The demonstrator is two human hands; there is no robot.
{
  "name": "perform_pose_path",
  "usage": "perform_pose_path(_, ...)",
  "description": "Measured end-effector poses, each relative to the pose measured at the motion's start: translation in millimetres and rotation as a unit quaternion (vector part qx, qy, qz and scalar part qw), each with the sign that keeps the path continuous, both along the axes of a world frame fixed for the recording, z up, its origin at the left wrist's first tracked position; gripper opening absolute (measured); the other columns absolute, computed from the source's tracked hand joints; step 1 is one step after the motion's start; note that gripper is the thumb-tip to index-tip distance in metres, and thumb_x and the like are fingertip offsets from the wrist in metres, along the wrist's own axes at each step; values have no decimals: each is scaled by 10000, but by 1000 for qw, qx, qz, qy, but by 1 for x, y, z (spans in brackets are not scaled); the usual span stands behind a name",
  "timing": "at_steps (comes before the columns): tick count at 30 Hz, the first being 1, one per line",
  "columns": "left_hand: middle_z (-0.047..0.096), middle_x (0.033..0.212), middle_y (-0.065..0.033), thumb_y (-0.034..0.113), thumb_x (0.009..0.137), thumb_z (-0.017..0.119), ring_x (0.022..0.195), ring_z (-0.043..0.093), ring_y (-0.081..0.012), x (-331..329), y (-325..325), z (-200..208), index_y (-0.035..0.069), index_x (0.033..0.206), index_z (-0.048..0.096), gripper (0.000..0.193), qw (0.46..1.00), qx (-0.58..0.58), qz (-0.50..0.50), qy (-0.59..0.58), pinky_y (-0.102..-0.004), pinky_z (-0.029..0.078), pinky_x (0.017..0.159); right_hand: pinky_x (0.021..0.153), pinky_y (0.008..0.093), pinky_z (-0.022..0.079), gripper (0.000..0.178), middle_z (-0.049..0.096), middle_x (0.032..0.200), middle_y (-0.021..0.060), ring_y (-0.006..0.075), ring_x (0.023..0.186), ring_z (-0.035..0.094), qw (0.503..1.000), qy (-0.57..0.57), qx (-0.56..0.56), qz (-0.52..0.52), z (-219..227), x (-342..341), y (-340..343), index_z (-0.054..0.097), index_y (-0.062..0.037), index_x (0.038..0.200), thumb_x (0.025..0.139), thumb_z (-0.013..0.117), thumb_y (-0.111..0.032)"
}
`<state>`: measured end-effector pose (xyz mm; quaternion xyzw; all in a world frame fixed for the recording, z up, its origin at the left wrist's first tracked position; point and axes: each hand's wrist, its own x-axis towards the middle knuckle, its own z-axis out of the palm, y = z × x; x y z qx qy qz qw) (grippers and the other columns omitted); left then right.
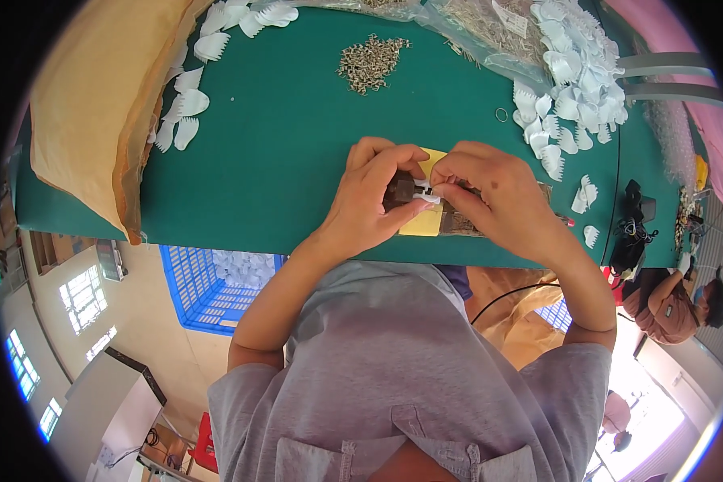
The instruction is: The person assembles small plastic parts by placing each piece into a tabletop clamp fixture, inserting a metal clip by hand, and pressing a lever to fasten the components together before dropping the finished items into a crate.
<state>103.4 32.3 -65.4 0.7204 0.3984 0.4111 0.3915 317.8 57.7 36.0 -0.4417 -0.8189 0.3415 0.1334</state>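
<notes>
My left hand (369, 197) curls round a dark brown block (398, 189), its thumb and fingers closed on a white claw-clip piece (422, 193) at the block's right side. From the right, my right hand (490, 183) meets it there in a pinch of thumb and forefinger. What that pinch holds is too small to make out. A yellow plate (419, 226) lies beneath both hands. Beside it, partly covered by my right hand, is a shallow tray (463, 226) of small metal bits.
A pile of small metal springs (371, 63) lies farther back on the green table (273, 128). White toothed clip halves (574, 76) are heaped at the right, with others at the left beside a large tan paper bag (80, 112). Below the edge stands a blue crate (193, 293). Co-workers (673, 309) are at right.
</notes>
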Motion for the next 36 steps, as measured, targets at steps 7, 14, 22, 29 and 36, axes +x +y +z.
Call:
perform_pose_path(7, 739, 1073, -50, 102, 807, 874, 1154, 595, -219, -1, -1, 0, 78, 1326, 604, 585, 1000, -7, -5, 7, -356, 555, 913, 704, 439, 529, 51, 673, 914, 82, 308, 868, 672, 1000, 6, 1, -21, -3, -4, -7, 689, -67, 940, 950, 665, -111)
perform_pose_path(14, 738, 1071, -46, 83, 799, 865, 1169, 597, -224, -3, -1, 3, 92, 1344, 594, 608, 1000, -17, -2, 9, -359, 555, 920, 694, 382, 544, 70, 702, 841, 61, 257, 764, 691, 991, 61, 10, -120, -17, -11, -23, 712, -71, 910, 867, 768, -70)
perform_pose_path(22, 735, 1068, -46, 92, 800, 870, 1158, 601, -229, -3, 1, 5, 83, 1340, 591, 608, 1000, -7, -4, 20, -366, 547, 932, 724, 307, 551, 116, 739, 868, 45, 150, 810, 720, 967, 47, -214, -133, -2, -9, 14, 702, -42, 901, 828, 792, -52)
perform_pose_path(29, 672, 986, -45, 124, 785, 900, 1076, 593, -264, 4, 5, 4, 65, 1190, 680, 465, 1000, 13, -2, -8, -384, 518, 884, 728, 305, 546, 212, 718, 857, 68, 167, 801, 696, 966, 27, -243, -84, -12, -2, 25, 664, -44, 930, 804, 823, -109)
perform_pose_path(36, 658, 966, -44, 125, 755, 919, 1014, 573, -258, 4, 4, 10, 71, 972, 754, 278, 999, 24, -6, 27, -379, 490, 857, 767, 283, 547, 201, 727, 985, 75, 136, 883, 685, 911, 76, 174, -367, -28, 82, -51, 716, -4, 1192, 995, 703, -41)
